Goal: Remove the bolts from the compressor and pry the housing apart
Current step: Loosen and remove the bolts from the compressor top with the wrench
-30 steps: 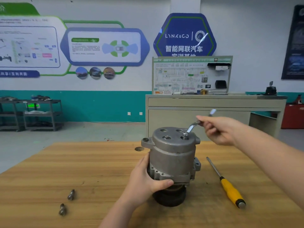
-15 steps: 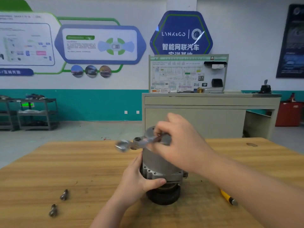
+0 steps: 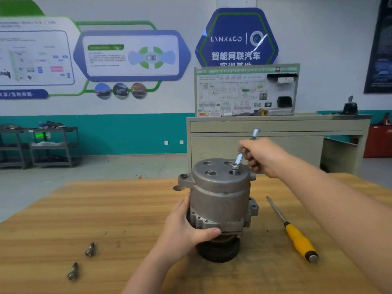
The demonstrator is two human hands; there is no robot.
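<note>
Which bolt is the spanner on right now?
The bolt at the right of the compressor's top. The wrench sits on it; two other bolts lie loose on the table.

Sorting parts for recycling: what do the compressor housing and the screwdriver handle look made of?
Compressor housing: likely cast aluminium, going by its dull grey, slightly rough matte surface with moulded ribs. Screwdriver handle: probably plastic, being smooth, uniform yellow with a black band; its shaft looks like bare steel.

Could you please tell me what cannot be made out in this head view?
- Wrench handle middle: hidden by the right hand.
- Compressor far side and lower left flank: hidden by its own body and the left hand.
- Wiring diagram on the training board: too small and blurred.
- Both elbows: cut off by the frame edges.
</note>
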